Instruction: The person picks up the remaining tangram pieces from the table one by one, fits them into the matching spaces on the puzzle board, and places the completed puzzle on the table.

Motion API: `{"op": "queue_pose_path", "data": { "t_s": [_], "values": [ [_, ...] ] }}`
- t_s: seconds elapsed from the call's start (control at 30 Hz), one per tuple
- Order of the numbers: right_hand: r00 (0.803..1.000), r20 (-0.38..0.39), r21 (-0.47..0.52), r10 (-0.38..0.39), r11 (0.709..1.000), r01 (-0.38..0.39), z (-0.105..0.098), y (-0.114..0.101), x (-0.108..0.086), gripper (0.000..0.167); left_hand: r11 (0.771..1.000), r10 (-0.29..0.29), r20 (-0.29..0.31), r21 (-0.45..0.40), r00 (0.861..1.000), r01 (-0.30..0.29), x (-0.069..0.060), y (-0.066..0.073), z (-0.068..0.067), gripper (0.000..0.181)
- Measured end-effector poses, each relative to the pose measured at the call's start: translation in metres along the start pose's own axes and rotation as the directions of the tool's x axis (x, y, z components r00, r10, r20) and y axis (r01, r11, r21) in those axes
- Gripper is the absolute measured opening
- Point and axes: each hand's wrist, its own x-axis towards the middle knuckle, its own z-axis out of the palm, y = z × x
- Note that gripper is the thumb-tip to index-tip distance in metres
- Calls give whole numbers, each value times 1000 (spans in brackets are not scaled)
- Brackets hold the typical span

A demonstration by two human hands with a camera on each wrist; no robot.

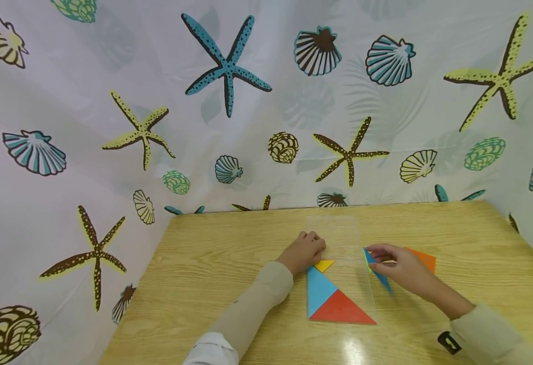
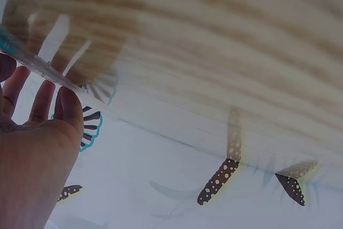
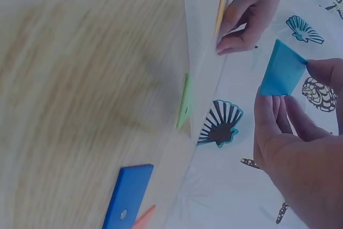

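Observation:
My left hand [image 1: 304,252], with bent fingers, holds the left edge of a clear tray [image 1: 346,274]. A yellow triangle [image 1: 324,265] lies beside its thumb, partly covered. Toward the near end of the tray, a light blue triangle [image 1: 319,290] and a red triangle [image 1: 342,309] lie edge to edge. My right hand [image 1: 394,266] pinches a flat blue piece [image 3: 281,73] between thumb and fingertips, tilted up off the table at the tray's right side. Its full outline is hard to tell.
A green piece [image 3: 185,103] lies by the tray's right edge. Near the right hand are a darker blue piece [image 3: 128,194] on the wooden table [image 1: 230,284] and an orange piece [image 1: 423,259], partly hidden. A shell-and-starfish printed curtain [image 1: 257,101] stands behind the table.

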Motion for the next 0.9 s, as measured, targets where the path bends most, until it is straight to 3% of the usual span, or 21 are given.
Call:
{"op": "queue_pose_path", "data": {
  "t_s": [0.17, 0.5, 0.9],
  "values": [
    [998, 50, 110, 37, 993, -42, 5, -1, -2, 48, 1000, 7, 5, 13, 1000, -7, 0, 0, 0, 20],
    [984, 147, 347, 106, 925, -151, 15, 8, -1, 52, 1000, 14, 2, 4, 1000, -14, -2, 0, -2, 20],
    [968, 238, 601, 80, 771, -211, 25, 22, 3, 64, 1000, 22, -12, -4, 1000, -22, -1, -1, -2, 18]
  ]
}}
